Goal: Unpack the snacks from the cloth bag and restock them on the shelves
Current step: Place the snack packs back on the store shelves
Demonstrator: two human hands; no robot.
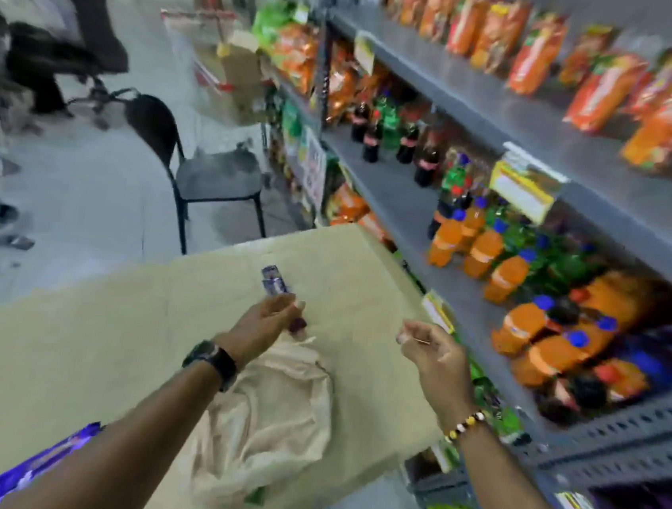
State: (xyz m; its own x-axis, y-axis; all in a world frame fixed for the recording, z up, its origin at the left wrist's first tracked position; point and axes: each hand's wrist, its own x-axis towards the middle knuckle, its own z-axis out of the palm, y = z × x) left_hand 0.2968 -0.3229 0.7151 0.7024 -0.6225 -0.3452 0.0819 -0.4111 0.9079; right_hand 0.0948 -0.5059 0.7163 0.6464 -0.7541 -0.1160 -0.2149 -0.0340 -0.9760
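while both my forearms reach out over the tan cardboard sheet [81, 335], the crumpled cream cloth bag [266, 425] lies on it right under my left wrist, its mouth pointing away from me. at the near left corner of the cardboard a shiny purple snack wrapper [34, 467] pokes into view beside my left arm. my left hand [265, 317], with the black wristwatch [213, 359] strapped behind it, has its fingers pinched tight around a small purple snack packet [274, 282], held upright just above the bag's opening. my right hand [430, 349], with a beaded bracelet [465, 425] on its wrist, hovers beside it, apart from the packet; its fingers are curled inward with thumb and forefinger nearly together, and something thin seems to sit between them, though the blur keeps me from telling what. to my right stand the grey metal shelves [618, 433]: orange soda bottles with blue caps [488, 249] on the middle level, dark cola bottles [380, 134] further along it, and orange snack bags [600, 89] lined up on the level above. past the cardboard's far edge a black plastic chair [206, 170] stands on the pale floor.
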